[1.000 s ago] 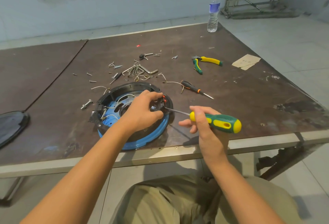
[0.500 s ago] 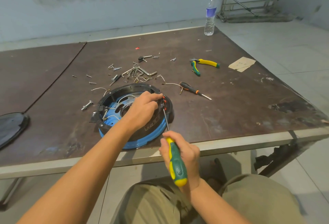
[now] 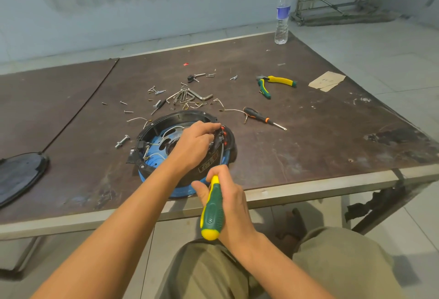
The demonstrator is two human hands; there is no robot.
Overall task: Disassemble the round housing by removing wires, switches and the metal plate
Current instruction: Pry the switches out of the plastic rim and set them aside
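Note:
The round black and blue housing (image 3: 152,132) lies near the table's front edge, open side up, with white wires (image 3: 155,142) over its blue inner plate. My left hand (image 3: 193,143) reaches into it and pinches the black switch block with red parts (image 3: 222,132) at the right rim. My right hand (image 3: 223,194) grips a green and yellow screwdriver (image 3: 212,208) at the table edge. Its shaft points up and away into the housing beside the switch block; the tip is hidden there.
Loose screws and hex keys (image 3: 187,95) lie just behind the housing, with a bolt (image 3: 122,141) to its left. A small black screwdriver (image 3: 261,118), green-yellow pliers (image 3: 273,82), a cardboard scrap (image 3: 326,81) and a water bottle (image 3: 282,17) lie further back. A dark cover (image 3: 19,175) sits at the left edge.
My right hand swung the screwdriver from pointing sideways to pointing away from me, dropped to the table edge, then moved up closer to the housing. My left hand stayed on the switch block.

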